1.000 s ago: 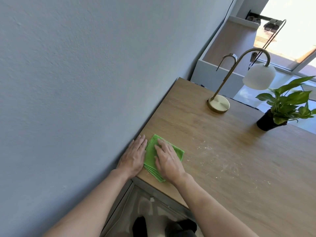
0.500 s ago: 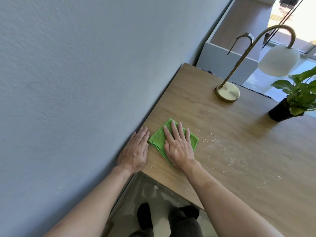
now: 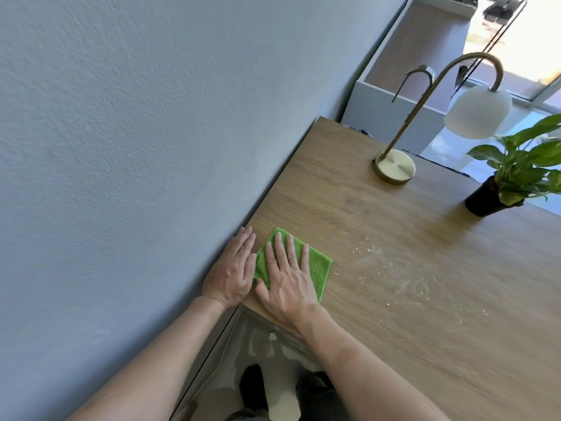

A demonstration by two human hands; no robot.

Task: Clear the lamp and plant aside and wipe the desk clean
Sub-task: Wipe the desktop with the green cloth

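Your hands lie flat: right on cloth, left on counter by wall; crumbs near cloth.

You had a blue-grey textured wall running along the left. Beyond the far end stood a white-sided cabinet with a pale wooden top, and a curved metal hook rose near its front edge. A bright window glared at the upper right. Below you lay a pale glossy floor, with your dark socks on it.
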